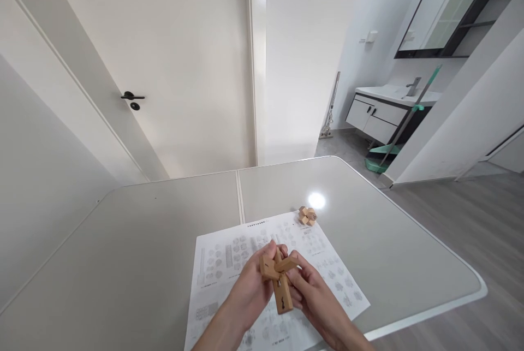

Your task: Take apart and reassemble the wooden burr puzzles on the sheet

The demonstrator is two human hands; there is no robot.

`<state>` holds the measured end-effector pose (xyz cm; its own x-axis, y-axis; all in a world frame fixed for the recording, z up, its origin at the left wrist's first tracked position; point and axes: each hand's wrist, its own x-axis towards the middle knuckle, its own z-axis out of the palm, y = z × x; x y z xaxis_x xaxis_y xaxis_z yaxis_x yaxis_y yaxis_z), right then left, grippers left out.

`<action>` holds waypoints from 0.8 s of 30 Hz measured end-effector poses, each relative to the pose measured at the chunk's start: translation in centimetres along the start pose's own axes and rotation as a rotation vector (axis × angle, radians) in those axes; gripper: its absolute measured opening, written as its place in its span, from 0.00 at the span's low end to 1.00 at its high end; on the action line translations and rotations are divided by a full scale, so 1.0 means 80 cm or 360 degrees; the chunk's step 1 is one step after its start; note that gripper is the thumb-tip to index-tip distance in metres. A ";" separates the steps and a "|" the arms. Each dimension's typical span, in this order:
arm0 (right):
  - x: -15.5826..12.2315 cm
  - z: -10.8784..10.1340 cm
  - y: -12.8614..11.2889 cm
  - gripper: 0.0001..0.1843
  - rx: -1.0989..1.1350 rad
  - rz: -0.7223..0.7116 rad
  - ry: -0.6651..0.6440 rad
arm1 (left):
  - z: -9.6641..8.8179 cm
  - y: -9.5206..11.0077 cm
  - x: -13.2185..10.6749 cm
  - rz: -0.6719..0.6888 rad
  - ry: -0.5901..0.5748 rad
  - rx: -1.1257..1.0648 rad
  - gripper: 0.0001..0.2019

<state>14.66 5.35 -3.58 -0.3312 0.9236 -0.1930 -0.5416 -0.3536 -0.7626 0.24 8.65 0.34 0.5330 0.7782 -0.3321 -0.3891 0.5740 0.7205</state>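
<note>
Both my hands hold a wooden interlocking puzzle (pixel 279 280) made of notched bars, just above a printed instruction sheet (pixel 229 263). My left hand (pixel 250 292) pinches the puzzle's left bar with fingers closed round it. My right hand (pixel 313 295) grips the right side, its fingers pressed on an angled bar. One long bar hangs down between the hands. A second, smaller assembled wooden puzzle (pixel 307 215) rests on the table at the sheet's far right corner, apart from both hands.
A grey table (pixel 123 253) with a centre seam and rounded white edge spreads in front. Behind it is a white door with a black handle (pixel 132 96). To the right, a bathroom vanity (pixel 385 111), a mop and a green dustpan (pixel 379 160) stand.
</note>
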 end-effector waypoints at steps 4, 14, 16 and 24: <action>-0.003 -0.003 0.003 0.22 0.0008 0.0068 -0.0039 | -0.005 0.000 -0.003 -0.0010 -0.0062 0.0011 0.17; -0.010 -0.005 0.022 0.20 0.0098 0.0029 -0.0107 | -0.024 0.004 -0.001 -0.0052 -0.0150 0.0206 0.15; -0.011 -0.002 0.027 0.20 0.0098 0.0008 -0.0122 | -0.028 0.000 0.002 -0.0058 -0.0164 0.0155 0.16; -0.014 0.009 0.021 0.23 0.0087 0.0004 -0.0017 | -0.031 0.003 0.002 -0.0054 -0.0147 0.0179 0.17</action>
<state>13.56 3.59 -4.21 -0.3404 0.9213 -0.1879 -0.5820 -0.3634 -0.7275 -1.66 9.56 -1.06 0.6132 0.7292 -0.3039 -0.2857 0.5634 0.7752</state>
